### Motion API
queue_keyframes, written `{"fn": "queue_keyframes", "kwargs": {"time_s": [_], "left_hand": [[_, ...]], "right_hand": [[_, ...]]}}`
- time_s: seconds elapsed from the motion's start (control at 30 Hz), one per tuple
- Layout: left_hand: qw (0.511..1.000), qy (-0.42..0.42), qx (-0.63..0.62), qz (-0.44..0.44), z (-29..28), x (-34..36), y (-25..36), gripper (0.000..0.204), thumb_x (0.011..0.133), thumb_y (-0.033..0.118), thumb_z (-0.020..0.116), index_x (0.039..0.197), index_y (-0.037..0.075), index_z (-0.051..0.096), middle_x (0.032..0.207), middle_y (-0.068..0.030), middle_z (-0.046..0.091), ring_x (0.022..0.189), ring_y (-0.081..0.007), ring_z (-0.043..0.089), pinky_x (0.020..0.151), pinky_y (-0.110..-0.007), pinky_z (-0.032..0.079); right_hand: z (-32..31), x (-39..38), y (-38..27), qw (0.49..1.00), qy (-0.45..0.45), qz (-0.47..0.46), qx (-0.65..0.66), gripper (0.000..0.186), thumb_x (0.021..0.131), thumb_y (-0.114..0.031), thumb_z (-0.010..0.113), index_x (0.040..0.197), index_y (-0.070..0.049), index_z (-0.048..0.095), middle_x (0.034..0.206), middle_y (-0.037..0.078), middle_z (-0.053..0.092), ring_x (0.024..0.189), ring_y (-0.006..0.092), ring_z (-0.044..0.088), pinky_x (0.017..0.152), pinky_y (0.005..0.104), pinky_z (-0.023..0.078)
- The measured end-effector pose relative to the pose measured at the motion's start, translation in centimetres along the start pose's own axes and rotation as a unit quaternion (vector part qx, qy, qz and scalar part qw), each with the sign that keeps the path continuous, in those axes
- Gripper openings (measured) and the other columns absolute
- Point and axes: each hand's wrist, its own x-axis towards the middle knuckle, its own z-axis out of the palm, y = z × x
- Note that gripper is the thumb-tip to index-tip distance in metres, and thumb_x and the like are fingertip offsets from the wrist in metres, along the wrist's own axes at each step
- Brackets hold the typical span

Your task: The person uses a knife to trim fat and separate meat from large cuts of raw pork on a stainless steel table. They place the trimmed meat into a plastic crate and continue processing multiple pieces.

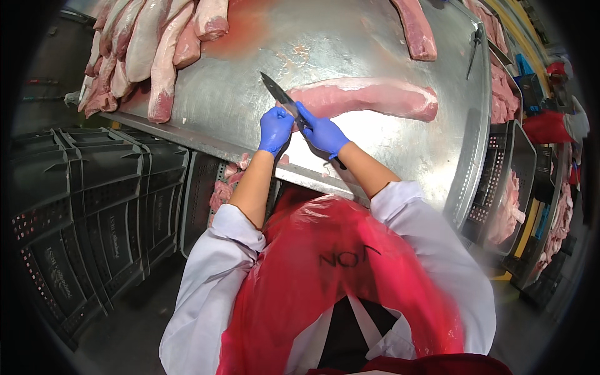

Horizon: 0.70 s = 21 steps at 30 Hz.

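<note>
A long pink cut of meat with a pale fat edge [369,100] lies across the steel table [225,94]. My left hand [277,130] in a blue glove is closed at the meat's left end, fingers curled on it. My right hand [317,131], also blue-gloved, grips a large dark knife [275,85] whose blade points up and leftward over that same end, beside my left fingers. The dark handle shows below my right hand. Small pale scraps [284,160] lie at the near edge.
Meat strips [144,44] are piled at upper left, another piece [415,28] lies at top right. A second knife [473,50] is at the right rim. Stacked grey crates [100,206] stand left; meat-filled crates [506,203] stand right; a bin of scraps [220,194] sits below the front edge.
</note>
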Motion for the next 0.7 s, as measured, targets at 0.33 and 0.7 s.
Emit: {"fn": "queue_keyframes", "kwargs": {"time_s": [0.33,0.7], "left_hand": [[0.999,-0.054,-0.009,-0.005,-4.0,-1.8,0.6,0.012,0.089,0.008,0.066,0.078,0.004,0.063,0.073,-0.0016,0.060,0.061,-0.0077,0.050,0.054,-0.025,0.039],[0.948,-0.134,0.262,0.117,-17.2,-4.7,0.3,0.032,0.091,0.016,0.068,0.118,0.000,0.061,0.102,-0.0140,0.066,0.086,-0.0252,0.061,0.077,-0.037,0.050]], "right_hand": [[0.0,-3.7,0.3,0.998,-0.059,-0.024,0.012,0.067,0.101,-0.024,0.049,0.161,-0.024,0.019,0.085,0.029,0.068,0.074,0.0469,0.067,0.074,0.0525,0.053],[-5.0,-16.6,2.8,0.991,-0.107,-0.065,0.036,0.070,0.097,-0.020,0.056,0.160,-0.027,0.026,0.084,0.025,0.069,0.072,0.0424,0.067,0.074,0.0478,0.054]]}}
